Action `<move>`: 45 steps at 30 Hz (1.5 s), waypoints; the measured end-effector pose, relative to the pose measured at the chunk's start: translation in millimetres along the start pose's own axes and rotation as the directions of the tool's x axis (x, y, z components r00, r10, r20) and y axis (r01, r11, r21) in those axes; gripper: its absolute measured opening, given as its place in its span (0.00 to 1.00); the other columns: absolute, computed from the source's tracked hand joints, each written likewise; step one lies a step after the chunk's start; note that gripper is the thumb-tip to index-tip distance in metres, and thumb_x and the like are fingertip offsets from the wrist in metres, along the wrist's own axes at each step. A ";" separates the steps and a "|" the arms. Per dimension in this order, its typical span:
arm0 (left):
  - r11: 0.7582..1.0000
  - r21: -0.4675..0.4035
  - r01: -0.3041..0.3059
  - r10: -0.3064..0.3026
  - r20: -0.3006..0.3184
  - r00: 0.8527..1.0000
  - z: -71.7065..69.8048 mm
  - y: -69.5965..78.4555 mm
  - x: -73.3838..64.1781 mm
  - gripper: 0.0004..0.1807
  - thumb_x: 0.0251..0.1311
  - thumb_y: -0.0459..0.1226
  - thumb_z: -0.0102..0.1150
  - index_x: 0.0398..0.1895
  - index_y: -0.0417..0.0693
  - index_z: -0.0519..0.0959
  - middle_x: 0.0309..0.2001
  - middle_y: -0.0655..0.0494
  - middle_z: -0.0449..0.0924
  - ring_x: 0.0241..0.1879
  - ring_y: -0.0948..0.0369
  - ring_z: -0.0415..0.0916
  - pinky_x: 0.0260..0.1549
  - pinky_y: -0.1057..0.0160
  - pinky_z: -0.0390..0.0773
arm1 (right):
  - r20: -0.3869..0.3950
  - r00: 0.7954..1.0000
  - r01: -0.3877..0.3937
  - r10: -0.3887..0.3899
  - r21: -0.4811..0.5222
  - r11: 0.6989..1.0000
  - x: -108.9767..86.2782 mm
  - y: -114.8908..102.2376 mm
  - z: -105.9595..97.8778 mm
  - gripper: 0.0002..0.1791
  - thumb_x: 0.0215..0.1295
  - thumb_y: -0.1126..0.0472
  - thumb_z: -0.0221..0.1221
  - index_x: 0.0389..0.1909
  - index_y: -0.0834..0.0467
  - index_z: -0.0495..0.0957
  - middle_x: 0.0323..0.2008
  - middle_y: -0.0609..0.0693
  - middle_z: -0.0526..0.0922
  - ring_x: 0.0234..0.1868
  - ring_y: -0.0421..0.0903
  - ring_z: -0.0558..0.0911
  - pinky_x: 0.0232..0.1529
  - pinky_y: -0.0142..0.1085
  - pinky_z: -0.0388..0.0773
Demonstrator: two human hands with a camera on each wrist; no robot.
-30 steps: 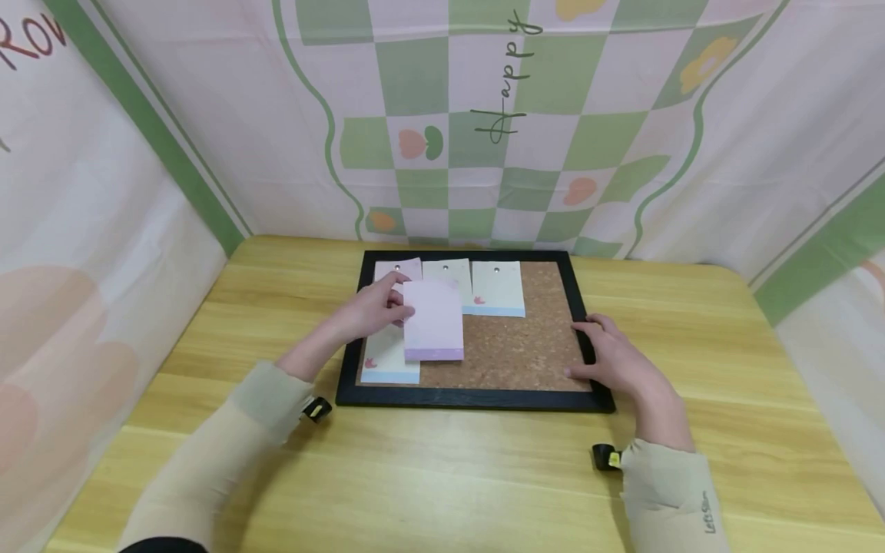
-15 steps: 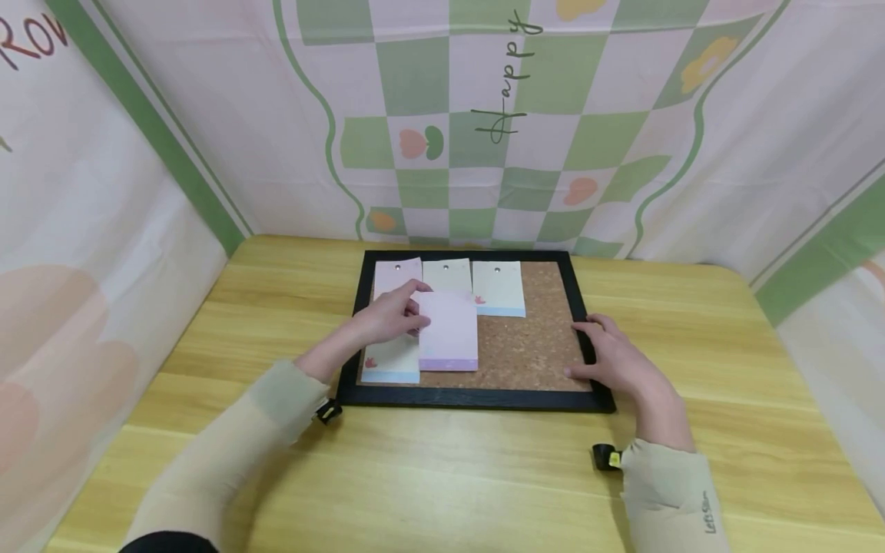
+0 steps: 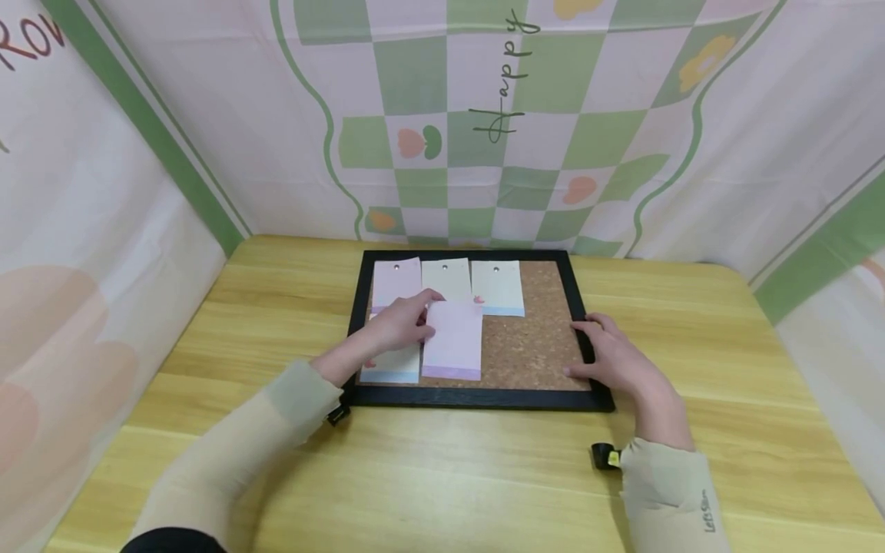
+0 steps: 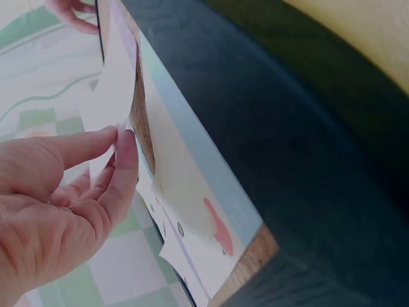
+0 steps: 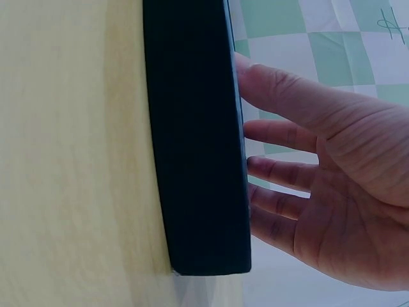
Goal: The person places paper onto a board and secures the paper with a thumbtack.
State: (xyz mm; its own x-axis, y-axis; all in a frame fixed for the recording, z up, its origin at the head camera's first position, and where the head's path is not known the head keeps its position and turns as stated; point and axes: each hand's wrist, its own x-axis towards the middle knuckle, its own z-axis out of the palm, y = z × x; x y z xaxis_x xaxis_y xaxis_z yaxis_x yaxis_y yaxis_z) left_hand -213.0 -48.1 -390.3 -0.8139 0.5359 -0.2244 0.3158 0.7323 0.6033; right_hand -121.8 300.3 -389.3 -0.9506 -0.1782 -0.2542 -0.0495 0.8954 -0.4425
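My left hand [image 3: 401, 324] pinches the left edge of a pale purple sheet of note paper [image 3: 453, 342] between thumb and fingers. In the left wrist view the sheet [image 4: 115, 83] curves up from the thumb and forefinger. It hangs over the middle of a black-framed cork board [image 3: 528, 349], low over the surface; whether its lower end touches, I cannot tell. My right hand [image 3: 615, 357] rests on the board's right side, thumb and fingers apart. In the right wrist view its fingertips touch the black frame [image 5: 198, 147].
A purple note [image 3: 396, 284] and two cream notes [image 3: 445, 283] [image 3: 498, 288] are pinned along the board's top. Another cream note [image 3: 397, 365] lies at lower left, partly behind the left hand. Under the board is a wooden table [image 3: 449, 468]; a patterned cloth [image 3: 477, 184] hangs behind.
My left hand has moved right and toward me with the purple sheet, uncovering the pinned purple note at upper left. The right hand has stayed in place.
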 end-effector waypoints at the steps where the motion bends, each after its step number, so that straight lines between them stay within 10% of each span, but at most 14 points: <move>1: 1.000 0.009 -0.005 0.005 -0.001 1.000 0.5 0.9 0.0 0.29 0.68 0.36 0.60 0.71 0.51 0.65 0.35 0.52 0.79 0.32 0.59 0.74 0.31 0.65 0.72 | 0.000 1.000 -0.001 0.001 0.001 1.000 0.1 -0.2 0.3 0.47 0.62 0.52 0.68 0.73 0.69 0.58 0.73 0.76 0.48 0.69 0.75 0.58 0.65 0.69 0.62; 28: 0.974 0.224 -0.033 0.044 -0.047 0.998 13.9 6.2 -3.4 0.30 0.63 0.37 0.66 0.67 0.42 0.68 0.50 0.47 0.78 0.44 0.57 0.75 0.47 0.59 0.79 | -0.016 1.000 0.009 -0.010 -0.060 0.998 -2.3 -12.8 0.4 0.44 0.63 0.52 0.67 0.71 0.71 0.60 0.71 0.78 0.52 0.68 0.77 0.57 0.64 0.69 0.62; 45: 0.965 0.256 -0.055 0.066 -0.032 0.997 16.3 7.1 -7.3 0.32 0.65 0.38 0.64 0.70 0.42 0.66 0.61 0.42 0.74 0.53 0.53 0.76 0.55 0.56 0.79 | -0.067 0.959 0.267 -0.276 -0.122 0.956 5.5 -82.1 28.9 0.36 0.62 0.52 0.68 0.65 0.67 0.71 0.65 0.66 0.74 0.67 0.66 0.70 0.68 0.60 0.66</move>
State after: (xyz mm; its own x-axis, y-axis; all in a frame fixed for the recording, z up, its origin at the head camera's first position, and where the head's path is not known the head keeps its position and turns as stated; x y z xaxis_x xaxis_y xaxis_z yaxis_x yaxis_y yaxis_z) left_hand -196.8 -40.0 -396.9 -0.8064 0.5693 -0.1598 0.4749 0.7846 0.3986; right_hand -114.1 214.1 -379.2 -0.9181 -0.3911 -0.0641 -0.3386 0.8581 -0.3861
